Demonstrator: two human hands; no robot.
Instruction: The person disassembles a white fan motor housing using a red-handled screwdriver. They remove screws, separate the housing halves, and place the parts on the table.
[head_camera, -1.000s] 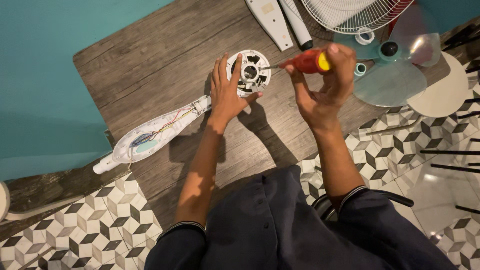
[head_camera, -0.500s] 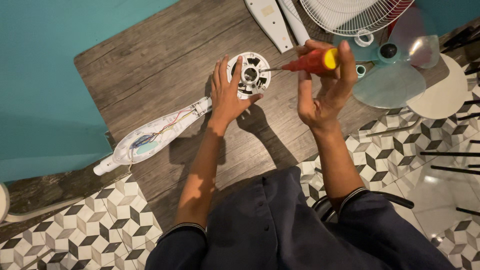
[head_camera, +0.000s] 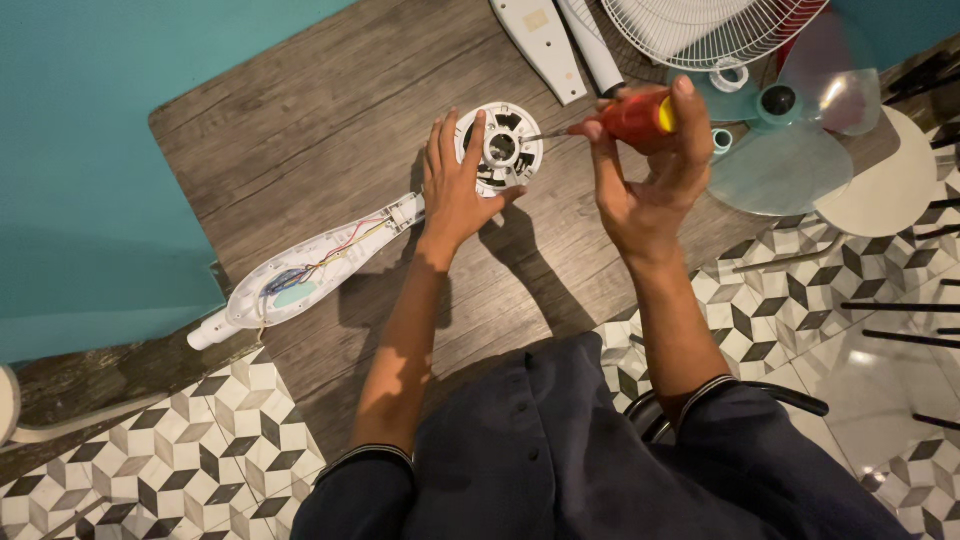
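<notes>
My left hand (head_camera: 455, 190) rests against the left side of a round white fan motor housing (head_camera: 503, 148) on a wooden board (head_camera: 330, 110), steadying it. My right hand (head_camera: 655, 170) grips a red-handled screwdriver (head_camera: 632, 116) with a yellow end; its metal tip points left into the housing's right edge. A white open fan neck part (head_camera: 300, 270) with coloured wires inside stretches from the housing toward the lower left.
White plastic covers (head_camera: 545, 40) lie at the top of the board. A white wire fan grille (head_camera: 700, 30) and translucent fan blades (head_camera: 790, 140) sit at the upper right. Patterned tile floor (head_camera: 150, 470) surrounds the board; a teal wall (head_camera: 80, 150) is at left.
My right hand has shifted its grip on the screwdriver handle, fingers spreading then closing around it, as if turning it. My left hand stays on the housing.
</notes>
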